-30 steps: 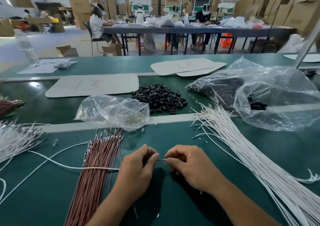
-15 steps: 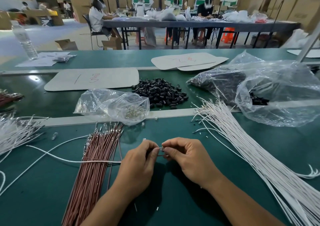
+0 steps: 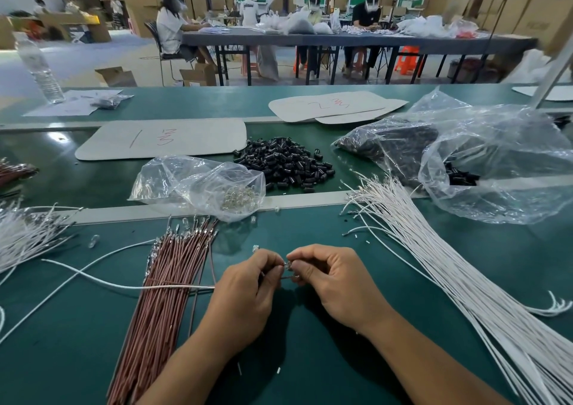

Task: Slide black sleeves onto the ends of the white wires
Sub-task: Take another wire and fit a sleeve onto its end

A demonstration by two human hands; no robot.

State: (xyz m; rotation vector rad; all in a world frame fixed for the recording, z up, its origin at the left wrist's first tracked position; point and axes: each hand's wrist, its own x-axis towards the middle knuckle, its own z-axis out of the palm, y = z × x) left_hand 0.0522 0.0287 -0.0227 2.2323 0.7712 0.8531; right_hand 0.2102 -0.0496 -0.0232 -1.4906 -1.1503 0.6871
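My left hand (image 3: pixel 248 293) pinches the end of a white wire (image 3: pixel 124 285) that trails left across the brown wire bundle. My right hand (image 3: pixel 335 283) pinches a small shiny clear part (image 3: pixel 287 264) at the wire's tip; fingertips of both hands nearly touch. A heap of black sleeves (image 3: pixel 286 163) lies behind on the green table. A big fan of white wires (image 3: pixel 449 265) spreads at my right. No black sleeve shows in either hand.
A brown wire bundle (image 3: pixel 167 287) lies left of my hands. A clear bag of small metal parts (image 3: pixel 201 184), a large plastic bag with black sleeves (image 3: pixel 483 163), cardboard sheets (image 3: pixel 161 138), more white wires (image 3: pixel 24 234) at far left, a water bottle (image 3: pixel 38 67). People work at a far table.
My hands have drawn closer together, so the bare gap of wire between the fingertips has shrunk. The view has tilted slightly, hands sitting a little higher on the table.
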